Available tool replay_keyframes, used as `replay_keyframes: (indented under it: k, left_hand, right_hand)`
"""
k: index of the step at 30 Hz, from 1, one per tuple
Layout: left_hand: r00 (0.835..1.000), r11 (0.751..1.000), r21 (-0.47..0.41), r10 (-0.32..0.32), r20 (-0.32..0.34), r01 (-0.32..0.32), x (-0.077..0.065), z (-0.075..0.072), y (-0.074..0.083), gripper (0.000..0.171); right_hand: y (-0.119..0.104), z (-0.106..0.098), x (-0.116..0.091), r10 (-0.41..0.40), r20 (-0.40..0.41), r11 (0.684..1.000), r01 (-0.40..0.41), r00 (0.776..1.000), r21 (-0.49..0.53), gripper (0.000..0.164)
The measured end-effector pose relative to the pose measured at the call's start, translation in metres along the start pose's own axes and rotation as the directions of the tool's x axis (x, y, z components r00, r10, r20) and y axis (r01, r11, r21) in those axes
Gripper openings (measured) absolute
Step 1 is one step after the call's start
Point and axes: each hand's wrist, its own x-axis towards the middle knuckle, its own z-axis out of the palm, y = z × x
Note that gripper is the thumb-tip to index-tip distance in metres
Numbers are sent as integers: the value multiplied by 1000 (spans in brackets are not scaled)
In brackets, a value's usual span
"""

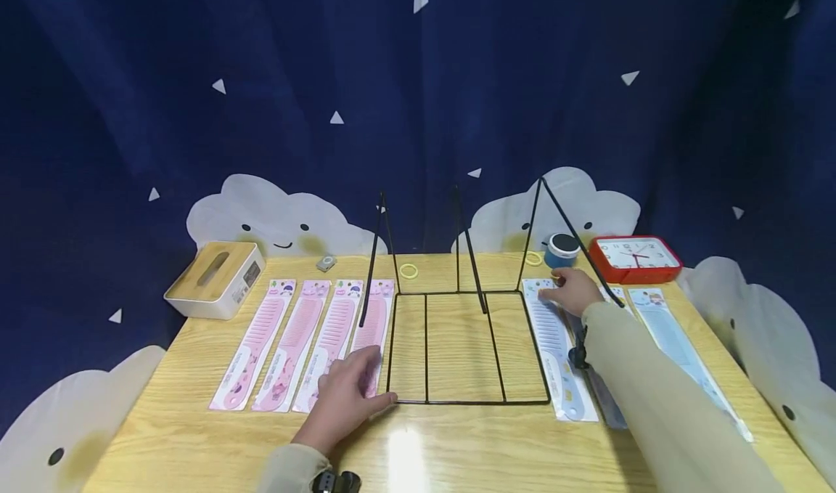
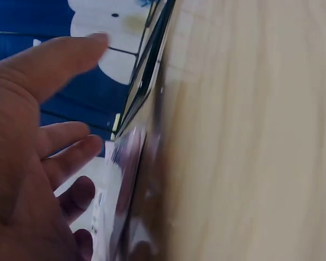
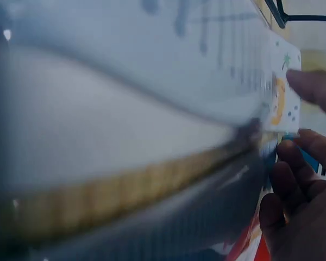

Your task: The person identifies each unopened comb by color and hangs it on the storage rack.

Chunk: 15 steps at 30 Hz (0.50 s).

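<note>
My left hand [image 1: 346, 395] hovers with fingers loosely spread at the near left corner of a black wire rack [image 1: 457, 403], over a pink packaged comb [image 1: 372, 319]. In the left wrist view the fingers of that hand [image 2: 38, 147] hold nothing. My right hand [image 1: 575, 291] is at the top end of a light blue packaged comb [image 1: 555, 355], right of the rack. In the right wrist view the thumb and fingers of that hand [image 3: 307, 174] stand apart about the printed card top [image 3: 285, 89]. Its forearm partly hides another blue comb package [image 1: 609, 402].
Several pink comb packages [image 1: 255, 344] lie left of the rack, and a further blue one [image 1: 679, 348] lies far right. Behind are a tissue box [image 1: 215, 279], a small grey device [image 1: 326, 263], yellow rings [image 1: 408, 271], a blue jar [image 1: 560, 252] and a red clock [image 1: 633, 259].
</note>
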Motion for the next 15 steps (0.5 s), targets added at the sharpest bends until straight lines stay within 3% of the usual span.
replay_keyframes:
  k: [5, 10, 15]
  left_hand:
    - [997, 999, 20, 41, 58, -42, 2, 8, 3, 72]
    - [996, 995, 80, 51, 69, -57, 4, 10, 6, 62]
    - [996, 993, 105, 44, 75, -52, 7, 11, 6, 61]
  right_hand:
    - [-2, 2, 3, -17, -32, 1000, 18, 999, 4, 48]
    - [-5, 0, 1, 15, -45, 999, -13, 999, 34, 35]
    - [-3, -8, -4, -26, -97, 995, 35, 995, 95, 24]
